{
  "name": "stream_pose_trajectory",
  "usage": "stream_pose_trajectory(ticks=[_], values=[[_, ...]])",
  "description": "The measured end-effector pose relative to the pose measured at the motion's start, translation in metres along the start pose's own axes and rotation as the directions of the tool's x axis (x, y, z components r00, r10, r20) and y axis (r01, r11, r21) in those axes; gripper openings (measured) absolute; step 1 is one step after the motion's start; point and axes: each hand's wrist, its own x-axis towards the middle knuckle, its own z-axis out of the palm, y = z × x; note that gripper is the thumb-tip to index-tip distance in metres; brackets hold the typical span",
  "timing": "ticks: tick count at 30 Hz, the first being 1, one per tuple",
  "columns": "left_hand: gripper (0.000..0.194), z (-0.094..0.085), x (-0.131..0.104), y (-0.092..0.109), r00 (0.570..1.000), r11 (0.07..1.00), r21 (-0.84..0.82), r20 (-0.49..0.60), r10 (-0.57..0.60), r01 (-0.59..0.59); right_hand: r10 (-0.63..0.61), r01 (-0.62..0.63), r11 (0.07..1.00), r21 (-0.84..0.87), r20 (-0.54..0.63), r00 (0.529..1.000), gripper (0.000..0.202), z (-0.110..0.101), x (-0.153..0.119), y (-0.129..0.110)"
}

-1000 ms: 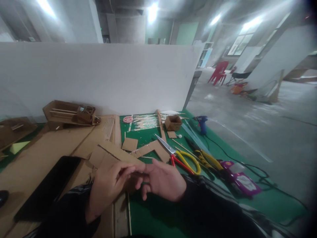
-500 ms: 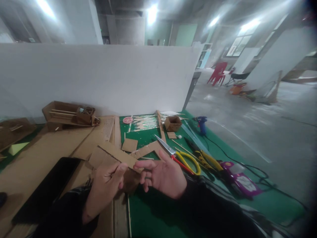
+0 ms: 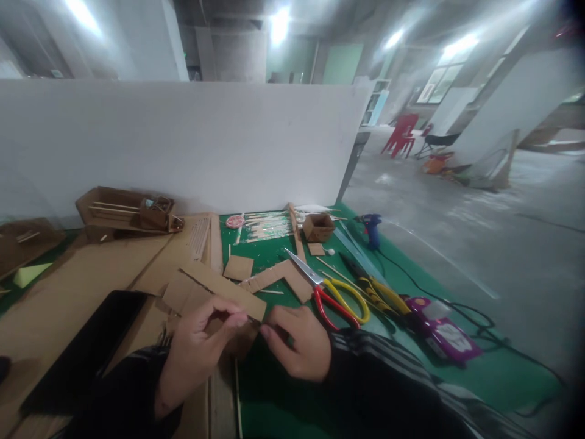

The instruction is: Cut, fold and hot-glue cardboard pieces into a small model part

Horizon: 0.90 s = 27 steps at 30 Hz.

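Observation:
My left hand and my right hand meet over the near edge of the green mat. Left thumb and forefinger pinch one end of a small thin stick, which is barely visible. The curled fingers of my right hand close on its other end. A long cardboard strip lies just behind the fingertips, and a darker cardboard scrap sits under them. Red-and-yellow-handled scissors lie just right of my right hand.
A black flat device rests on cardboard sheets at the left. Yellow-black pliers, a purple packet, a blue glue gun with its cable, a small cardboard box and a cardboard model surround the mat. A white partition stands behind.
My right hand, spread half a second ago, has curled its fingers shut and dropped slightly toward me. My left hand stays pinched in nearly the same place.

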Motion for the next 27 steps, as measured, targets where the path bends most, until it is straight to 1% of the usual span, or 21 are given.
stream_pose_trajectory(ticks=[2, 4, 5, 9, 11, 15, 17, 19, 22, 24, 25, 26, 27], values=[[0.013, 0.000, 0.000, -0.001, 0.998, 0.998, 0.019, 0.012, -0.056, 0.056, -0.064, 0.063, 0.989, -0.134, -0.002, 0.998, 0.008, 0.002, -0.002, 0.003], [0.016, 0.000, 0.000, 0.001, 0.997, 0.997, 0.010, 0.028, -0.073, 0.073, -0.096, 0.092, 0.969, -0.227, -0.003, 0.995, 0.007, 0.004, -0.002, 0.007], [0.019, 0.000, 0.000, 0.003, 0.998, 0.998, -0.001, 0.032, -0.056, 0.056, -0.101, 0.095, 0.960, -0.263, -0.012, 0.995, 0.007, 0.004, -0.002, 0.008], [0.037, 0.001, 0.000, 0.007, 0.998, 0.997, -0.046, 0.024, 0.062, -0.060, -0.092, 0.068, 0.933, -0.355, -0.053, 0.994, 0.008, 0.003, -0.001, 0.010], [0.041, 0.000, 0.000, 0.004, 0.998, 0.997, -0.058, 0.027, 0.055, -0.054, -0.079, 0.045, 0.923, -0.382, -0.074, 0.994, 0.011, 0.003, -0.001, 0.009], [0.048, -0.002, 0.000, 0.002, 0.996, 0.999, -0.042, 0.083, 0.012, -0.009, -0.049, -0.001, 0.909, -0.418, -0.107, 0.993, 0.013, 0.003, 0.000, 0.010], [0.046, -0.004, -0.001, 0.009, 0.994, 0.999, -0.046, 0.113, -0.004, 0.010, -0.037, -0.013, 0.906, -0.423, -0.109, 0.993, 0.013, 0.003, 0.002, 0.012], [0.041, -0.008, -0.006, 0.020, 0.987, 0.999, -0.039, 0.160, -0.023, 0.029, -0.024, -0.023, 0.906, -0.423, -0.106, 0.994, 0.014, 0.003, 0.004, 0.016], [0.034, -0.017, -0.020, 0.039, 0.965, 0.999, 0.038, 0.261, -0.015, 0.005, 0.001, -0.052, 0.905, -0.423, -0.118, 0.993, 0.013, 0.004, 0.008, 0.024], [0.027, -0.026, -0.032, 0.047, 0.950, 0.995, 0.086, 0.312, 0.016, -0.045, 0.014, -0.069, 0.904, -0.422, -0.133, 0.991, 0.013, 0.005, 0.011, 0.028], [0.021, -0.032, -0.038, 0.050, 0.938, 0.990, 0.090, 0.338, 0.071, -0.107, 0.017, -0.073, 0.904, -0.421, -0.135, 0.991, 0.014, 0.006, 0.012, 0.031], [0.012, -0.039, -0.043, 0.051, 0.922, 0.976, 0.084, 0.354, 0.158, -0.199, 0.017, -0.072, 0.905, -0.419, -0.135, 0.991, 0.014, 0.006, 0.013, 0.032], [0.010, -0.047, -0.049, 0.050, 0.892, 0.951, 0.083, 0.379, 0.248, -0.299, 0.015, -0.069, 0.906, -0.418, -0.130, 0.991, 0.015, 0.007, 0.013, 0.034]])
